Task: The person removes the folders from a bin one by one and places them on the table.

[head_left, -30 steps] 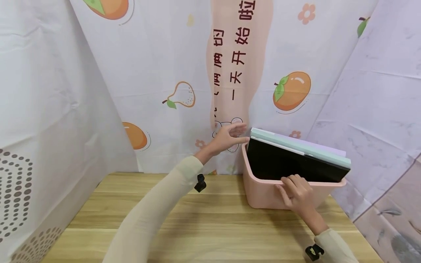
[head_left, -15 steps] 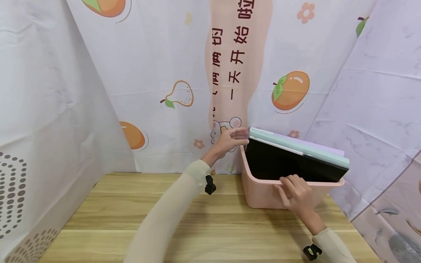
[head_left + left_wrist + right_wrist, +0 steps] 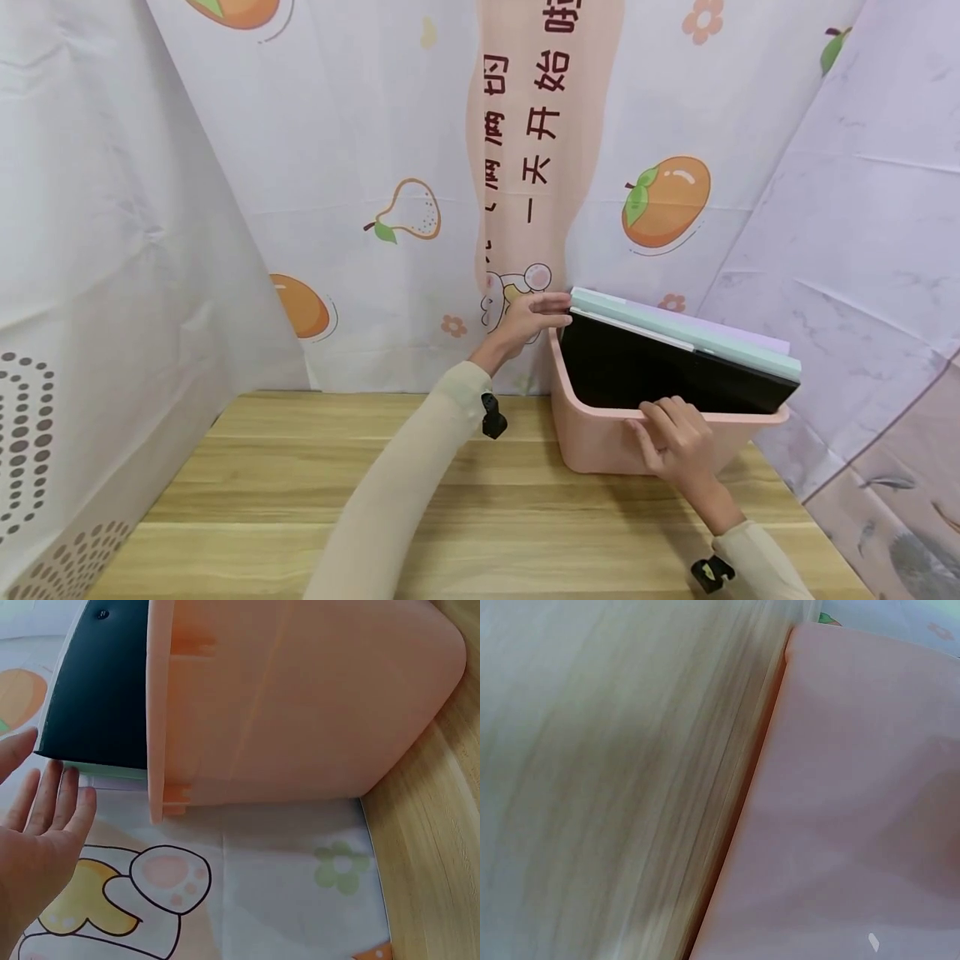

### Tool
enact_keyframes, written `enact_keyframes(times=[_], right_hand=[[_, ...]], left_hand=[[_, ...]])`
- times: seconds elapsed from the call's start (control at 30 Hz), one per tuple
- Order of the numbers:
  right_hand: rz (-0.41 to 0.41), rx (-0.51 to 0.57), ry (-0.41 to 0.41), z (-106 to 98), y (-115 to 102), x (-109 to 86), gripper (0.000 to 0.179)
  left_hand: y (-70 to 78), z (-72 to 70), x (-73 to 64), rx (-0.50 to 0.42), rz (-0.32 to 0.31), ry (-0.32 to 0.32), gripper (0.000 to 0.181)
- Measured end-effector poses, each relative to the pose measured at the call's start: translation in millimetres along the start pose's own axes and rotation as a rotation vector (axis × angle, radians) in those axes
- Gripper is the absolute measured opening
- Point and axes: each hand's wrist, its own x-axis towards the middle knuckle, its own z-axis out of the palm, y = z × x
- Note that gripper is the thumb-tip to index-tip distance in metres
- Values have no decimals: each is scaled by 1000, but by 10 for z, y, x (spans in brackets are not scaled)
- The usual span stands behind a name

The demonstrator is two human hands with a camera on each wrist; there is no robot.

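Here's the pink bin (image 3: 600,446) at four o'clock in the head view, black folder (image 3: 637,367) and mint folder (image 3: 690,335) tilted inside! Left hand (image 3: 522,321) at its ten o'clock, fingers outstretched, released; right hand (image 3: 678,446) grasps it at six.

Bright, soft-shadowed head view; dim left wrist view; hazy, blurred right wrist view.

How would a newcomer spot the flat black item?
In the head view, find the wooden table and the pink bin at its far right. The black item leans inside, its top above the rim. Its dark face is frontmost, unlike the mint item and lavender item behind.
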Motion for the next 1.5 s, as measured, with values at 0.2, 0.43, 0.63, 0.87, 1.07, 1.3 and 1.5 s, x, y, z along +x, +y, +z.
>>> enact_keyframes(times=[0.2,0.43,0.63,0.87,1.07,1.3,1.5], right_hand=[[-1,-2,7,5,-3,23,50],[-6,-1,28,20,-3,33,50],[1,0,46,31,-9,37,50],[-1,-4,54,41,-12,42,51],[1,-6,56,47,-8,43,51],[5,-6,50,36,-9,33,51],[11,-13,39,27,-10,21,50]], left_hand=[[-22,-9,33,28,-25,2,41],[-47,3,77,63,-65,6,42],[-49,8,92,57,-76,-9,40],[-38,1,106,91,-101,-20,39],[-4,4,115,133,-135,-31,38],[22,13,127,129,-179,-51,40],[16,16,130,56,-217,-92,39]])
